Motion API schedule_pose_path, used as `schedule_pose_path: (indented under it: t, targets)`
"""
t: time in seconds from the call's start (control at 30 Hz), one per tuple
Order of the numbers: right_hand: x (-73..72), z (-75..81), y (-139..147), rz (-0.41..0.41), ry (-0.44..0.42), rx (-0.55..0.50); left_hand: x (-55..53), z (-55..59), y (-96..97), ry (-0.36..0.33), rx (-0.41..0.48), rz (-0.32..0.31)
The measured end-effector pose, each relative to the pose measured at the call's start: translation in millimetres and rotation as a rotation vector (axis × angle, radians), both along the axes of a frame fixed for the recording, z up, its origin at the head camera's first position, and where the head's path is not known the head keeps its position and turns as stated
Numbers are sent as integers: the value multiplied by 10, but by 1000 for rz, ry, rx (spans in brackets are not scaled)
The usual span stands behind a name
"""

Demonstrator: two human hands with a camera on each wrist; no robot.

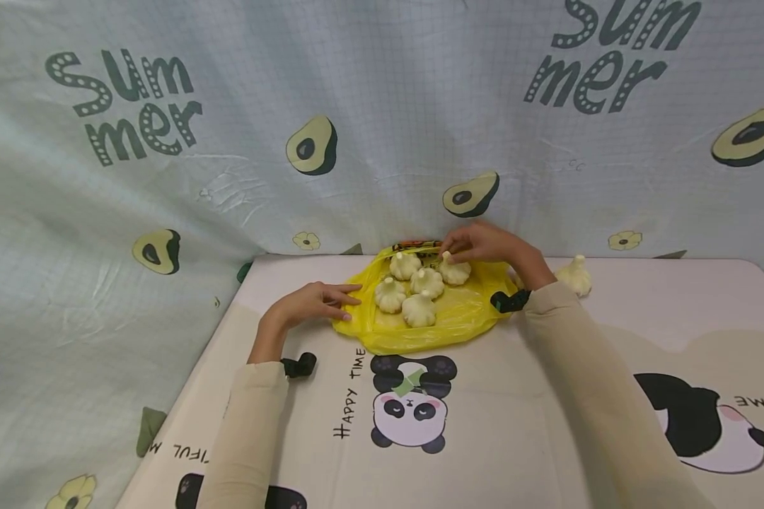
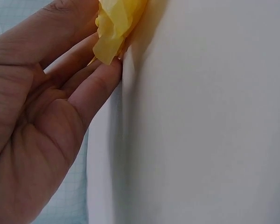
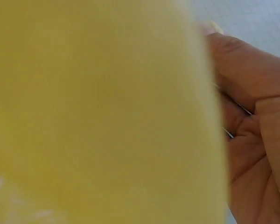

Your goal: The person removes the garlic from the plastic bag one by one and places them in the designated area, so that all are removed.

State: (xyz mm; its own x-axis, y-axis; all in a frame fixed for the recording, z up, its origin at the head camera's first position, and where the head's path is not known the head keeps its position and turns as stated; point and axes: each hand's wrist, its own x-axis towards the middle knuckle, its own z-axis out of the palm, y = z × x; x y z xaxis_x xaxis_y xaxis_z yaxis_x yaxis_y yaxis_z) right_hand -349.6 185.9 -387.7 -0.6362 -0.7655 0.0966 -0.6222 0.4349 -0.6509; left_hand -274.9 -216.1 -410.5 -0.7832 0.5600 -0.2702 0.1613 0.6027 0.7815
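Note:
A yellow plastic bag (image 1: 395, 342) lies spread on the table, with several white garlic bulbs (image 1: 419, 309) grouped on it. At the bag's left edge, my left hand (image 1: 312, 302) holds the plastic between thumb and fingers. The left wrist view shows a crumpled bit of bag (image 2: 113, 35) at those fingertips. My right hand (image 1: 484, 244) reaches over the bag's back right and pinches a garlic bulb (image 1: 455, 272) by its stem. In the right wrist view, the yellow plastic fills most of the picture and hides part of the right hand (image 3: 252, 121).
Another garlic bulb (image 1: 575, 276) stands on the table off the bag, beyond the right sleeve (image 1: 586, 353). A curtain (image 1: 382, 127) printed with avocados hangs right behind the table's back edge. The tablecloth (image 1: 496, 438) carries panda prints and lettering.

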Motion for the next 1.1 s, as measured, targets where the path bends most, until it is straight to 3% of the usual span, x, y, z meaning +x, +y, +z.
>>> schedule_pose_path:
  t: [0.37, 0.67, 1.1]
  targets:
    - [127, -72, 153, -83, 3, -45, 14, -5, 39, 2, -6, -9]
    - [325, 61, 221, -107, 114, -52, 13, 16, 35, 4, -7, -6]
    - [487, 226, 328, -27, 208, -77, 34, 23, 20, 1, -3, 5]
